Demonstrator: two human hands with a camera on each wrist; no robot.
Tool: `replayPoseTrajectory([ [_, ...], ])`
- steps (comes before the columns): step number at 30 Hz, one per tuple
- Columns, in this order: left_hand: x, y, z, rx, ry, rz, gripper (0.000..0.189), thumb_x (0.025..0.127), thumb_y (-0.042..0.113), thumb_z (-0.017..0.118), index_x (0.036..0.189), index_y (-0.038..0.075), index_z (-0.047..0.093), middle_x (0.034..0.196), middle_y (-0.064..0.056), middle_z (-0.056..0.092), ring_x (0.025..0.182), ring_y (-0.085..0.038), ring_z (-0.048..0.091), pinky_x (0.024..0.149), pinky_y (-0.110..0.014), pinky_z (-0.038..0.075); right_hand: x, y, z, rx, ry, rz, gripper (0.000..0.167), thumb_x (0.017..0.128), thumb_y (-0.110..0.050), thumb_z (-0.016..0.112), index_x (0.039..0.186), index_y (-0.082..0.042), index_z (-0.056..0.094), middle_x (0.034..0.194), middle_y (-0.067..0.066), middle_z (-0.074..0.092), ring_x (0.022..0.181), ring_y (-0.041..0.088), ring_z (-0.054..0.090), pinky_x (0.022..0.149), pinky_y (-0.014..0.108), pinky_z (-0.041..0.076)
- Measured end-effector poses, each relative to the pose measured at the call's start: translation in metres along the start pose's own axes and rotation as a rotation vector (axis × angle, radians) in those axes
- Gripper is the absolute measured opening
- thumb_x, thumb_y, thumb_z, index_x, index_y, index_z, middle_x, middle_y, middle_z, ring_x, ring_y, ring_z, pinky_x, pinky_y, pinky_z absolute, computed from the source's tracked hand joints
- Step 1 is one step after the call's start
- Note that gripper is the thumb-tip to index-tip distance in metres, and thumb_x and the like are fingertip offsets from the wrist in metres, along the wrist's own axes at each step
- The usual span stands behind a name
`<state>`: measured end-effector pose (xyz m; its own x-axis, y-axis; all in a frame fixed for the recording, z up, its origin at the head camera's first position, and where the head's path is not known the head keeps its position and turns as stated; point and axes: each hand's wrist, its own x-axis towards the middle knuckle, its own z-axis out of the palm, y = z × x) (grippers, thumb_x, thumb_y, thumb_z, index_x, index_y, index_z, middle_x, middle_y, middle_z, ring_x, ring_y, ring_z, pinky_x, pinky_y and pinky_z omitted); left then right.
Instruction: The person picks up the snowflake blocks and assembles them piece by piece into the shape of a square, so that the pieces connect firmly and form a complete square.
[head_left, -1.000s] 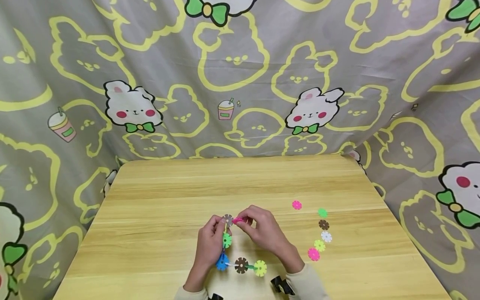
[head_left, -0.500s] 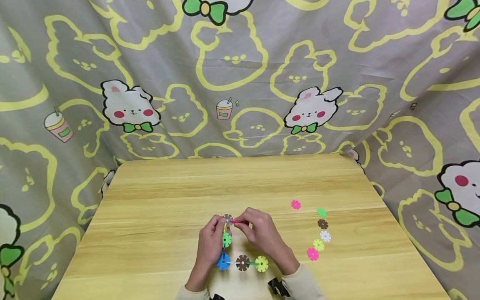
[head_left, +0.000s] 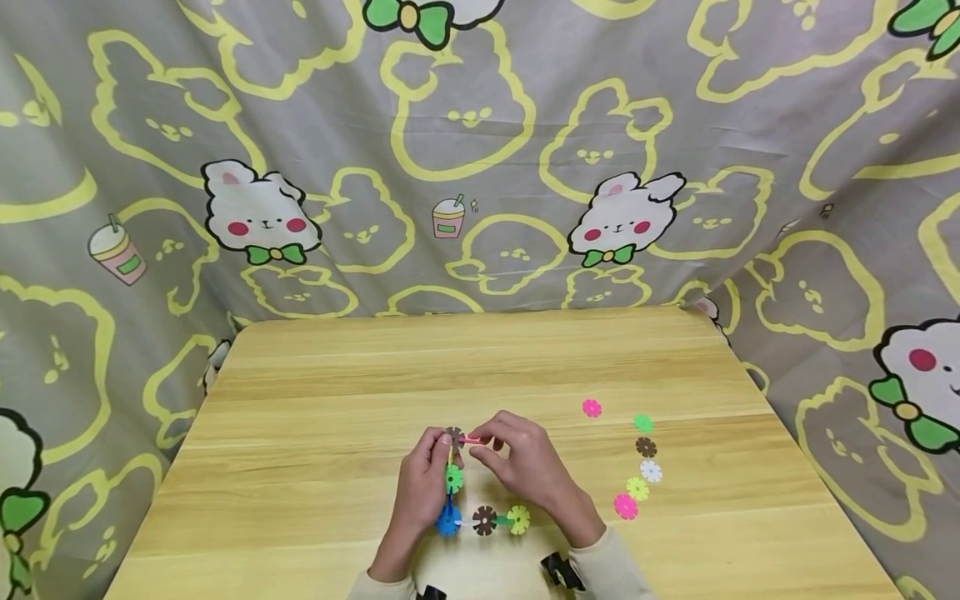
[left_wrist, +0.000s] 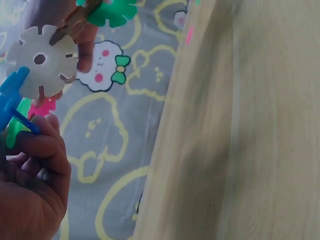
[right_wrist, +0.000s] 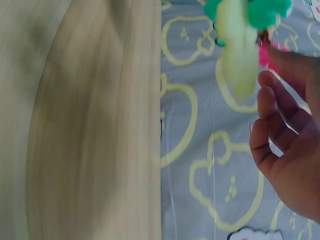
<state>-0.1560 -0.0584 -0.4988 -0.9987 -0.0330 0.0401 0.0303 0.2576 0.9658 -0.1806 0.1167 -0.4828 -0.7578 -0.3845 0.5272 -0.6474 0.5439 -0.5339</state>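
Observation:
My left hand (head_left: pixel 422 479) grips the top end of a chain of slotted plastic snowflake discs. A grey-brown disc (head_left: pixel 454 438) is at its fingertips. My right hand (head_left: pixel 528 467) pinches a pink disc (head_left: pixel 468 440), seen edge-on, with its left edge right at the grey-brown disc's rim. Below hang a green disc (head_left: pixel 454 479) and a blue disc (head_left: pixel 449 522). From the blue one the chain runs right through a white disc (left_wrist: pixel 50 75), a brown disc (head_left: pixel 484 521) and a dark green disc (left_wrist: pixel 116 14) to a yellow disc (head_left: pixel 518 521). Part of the chain is hidden behind the left fingers.
On the wooden table (head_left: pixel 337 367) to the right lie loose discs: a pink disc (head_left: pixel 592 408) apart, then a green disc (head_left: pixel 643 423), brown disc (head_left: pixel 647 447), white disc (head_left: pixel 651 471), yellow disc (head_left: pixel 637 488) and another pink disc (head_left: pixel 626 506). A patterned curtain (head_left: pixel 517 142) hangs behind.
The pink disc has turned from partly face-on to edge-on against the grey-brown disc. The chain's lower row has swung slightly and sits a little higher. Both hands stay almost in place.

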Motion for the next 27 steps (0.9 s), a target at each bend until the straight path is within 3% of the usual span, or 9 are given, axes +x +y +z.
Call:
replayPoseTrajectory([
  [3, 0.001, -0.001, -0.002, -0.003, 0.017, -0.014, 0.026, 0.105, 0.029, 0.041, 0.102, 0.015, 0.063, 0.073, -0.003, 0.063, 0.059, -0.009, 0.052, 0.051, -0.019, 0.041, -0.006, 0.009, -0.008, -0.017, -0.016, 0.081, 0.014, 0.084, -0.020, 0.075, 0.098, -0.016, 0.072, 0.086, -0.009, 0.067, 0.074, 0.001, 0.058, 0.064, 0.020, 0.052],
  [10, 0.003, -0.002, -0.006, -0.016, 0.058, -0.060, 0.025, 0.105, 0.025, 0.041, 0.105, 0.015, 0.063, 0.075, -0.006, 0.064, 0.057, -0.008, 0.050, 0.050, -0.019, 0.040, -0.020, 0.050, -0.033, -0.062, 0.012, 0.370, 0.014, 0.087, -0.012, 0.071, 0.101, -0.013, 0.072, 0.086, -0.005, 0.067, 0.076, 0.006, 0.059, 0.068, 0.020, 0.051],
  [15, 0.000, 0.012, -0.008, -0.025, 0.053, -0.083, 0.023, 0.105, 0.016, 0.041, 0.102, 0.009, 0.063, 0.075, -0.010, 0.064, 0.053, -0.007, 0.047, 0.047, -0.017, 0.037, -0.025, 0.078, -0.046, -0.070, -0.010, 0.575, 0.016, 0.091, -0.015, 0.067, 0.105, -0.011, 0.071, 0.089, 0.000, 0.066, 0.080, 0.013, 0.059, 0.070, 0.026, 0.049],
  [20, -0.006, 0.031, -0.012, -0.034, 0.062, -0.063, 0.022, 0.104, 0.012, 0.042, 0.102, 0.004, 0.063, 0.073, -0.012, 0.063, 0.051, -0.005, 0.044, 0.045, -0.017, 0.035, -0.028, 0.095, -0.054, -0.103, -0.055, 0.756, 0.026, 0.096, -0.025, 0.059, 0.116, -0.010, 0.068, 0.098, 0.005, 0.063, 0.089, 0.020, 0.060, 0.074, 0.033, 0.047],
  [23, -0.007, 0.033, -0.013, -0.047, 0.057, -0.055, 0.022, 0.104, 0.012, 0.042, 0.104, 0.004, 0.063, 0.073, -0.013, 0.064, 0.050, -0.005, 0.043, 0.044, -0.017, 0.035, -0.029, 0.103, -0.058, -0.147, -0.094, 0.833, 0.034, 0.097, -0.026, 0.056, 0.126, -0.009, 0.062, 0.109, 0.013, 0.059, 0.094, 0.025, 0.057, 0.073, 0.034, 0.044],
  [27, -0.007, 0.034, -0.015, -0.067, 0.038, -0.061, 0.022, 0.104, 0.010, 0.041, 0.107, 0.005, 0.062, 0.074, -0.015, 0.064, 0.047, -0.004, 0.043, 0.043, -0.016, 0.035, -0.031, 0.108, -0.064, -0.191, -0.190, 0.923, 0.048, 0.097, -0.025, 0.050, 0.143, -0.009, 0.044, 0.125, 0.025, 0.043, 0.089, 0.031, 0.055, 0.065, 0.034, 0.043],
])
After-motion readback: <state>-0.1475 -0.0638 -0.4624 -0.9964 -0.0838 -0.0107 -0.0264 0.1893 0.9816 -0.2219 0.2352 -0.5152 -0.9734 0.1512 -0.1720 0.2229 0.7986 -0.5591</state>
